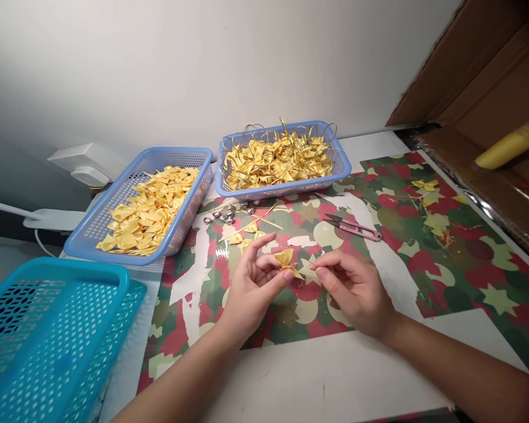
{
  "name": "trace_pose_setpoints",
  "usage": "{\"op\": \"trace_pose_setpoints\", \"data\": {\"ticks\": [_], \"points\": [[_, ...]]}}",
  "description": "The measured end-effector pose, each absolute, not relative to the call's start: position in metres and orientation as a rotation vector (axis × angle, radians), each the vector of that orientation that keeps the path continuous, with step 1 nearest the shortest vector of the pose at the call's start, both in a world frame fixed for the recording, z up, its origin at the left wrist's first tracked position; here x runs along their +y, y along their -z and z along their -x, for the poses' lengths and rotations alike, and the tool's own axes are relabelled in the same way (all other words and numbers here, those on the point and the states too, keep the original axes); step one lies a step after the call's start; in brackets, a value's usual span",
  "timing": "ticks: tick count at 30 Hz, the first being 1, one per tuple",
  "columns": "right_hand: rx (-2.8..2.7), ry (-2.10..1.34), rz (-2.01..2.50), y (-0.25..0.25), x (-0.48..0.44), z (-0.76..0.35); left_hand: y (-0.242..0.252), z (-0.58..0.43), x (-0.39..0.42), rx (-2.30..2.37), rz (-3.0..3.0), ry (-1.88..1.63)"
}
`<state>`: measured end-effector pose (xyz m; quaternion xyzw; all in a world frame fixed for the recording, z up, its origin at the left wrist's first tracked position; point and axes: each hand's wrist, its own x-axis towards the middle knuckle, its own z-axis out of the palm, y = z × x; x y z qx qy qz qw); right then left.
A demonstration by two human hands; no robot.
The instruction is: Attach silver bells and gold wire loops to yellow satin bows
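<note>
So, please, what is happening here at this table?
The person's left hand holds a yellow bow, while the right hand pinches a thin strand, too fine to identify. The hands are apart. Pink-handled snips lie on the patterned covering; behind stand two blue baskets with more bows.

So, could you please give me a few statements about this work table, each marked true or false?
1. The left hand holds a yellow ribbon bow. True.
2. The pink-handled thread snips lie inside the turquoise basket. False: they lie on the red-and-green patterned sheet.
3. Gold cords stick up from the right-hand blue basket. True.
4. The right hand rests on the snips. False: it is apart from them, its thumb and forefinger pinched together.
5. Small silver pieces lie in front of the right-hand blue basket. True.
</note>
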<state>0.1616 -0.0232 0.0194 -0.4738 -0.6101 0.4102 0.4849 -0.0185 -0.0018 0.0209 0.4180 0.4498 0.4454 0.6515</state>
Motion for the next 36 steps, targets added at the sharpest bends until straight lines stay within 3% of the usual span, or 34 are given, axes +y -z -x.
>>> {"op": "trace_pose_setpoints", "data": {"ticks": [7,13,19,36], "points": [[-1.561,-0.99,1.105,-0.0211,-0.0308,-0.1581,-0.0171,0.0216,0.0015,1.032,-1.075,-1.099],[-1.495,-0.984,1.177,-0.0211,-0.0293,-0.1607,-0.0195,0.0228,0.0024,0.936,-0.801,-0.828],[-1.568,-0.969,1.135,-0.0178,-0.0264,-0.1595,-0.0205,0.0181,0.0031,1.029,-0.622,-0.902],[-1.645,-0.976,1.023,-0.0149,-0.0267,-0.1568,-0.0213,0.0163,-0.0023,0.669,-0.347,-0.722]]}}
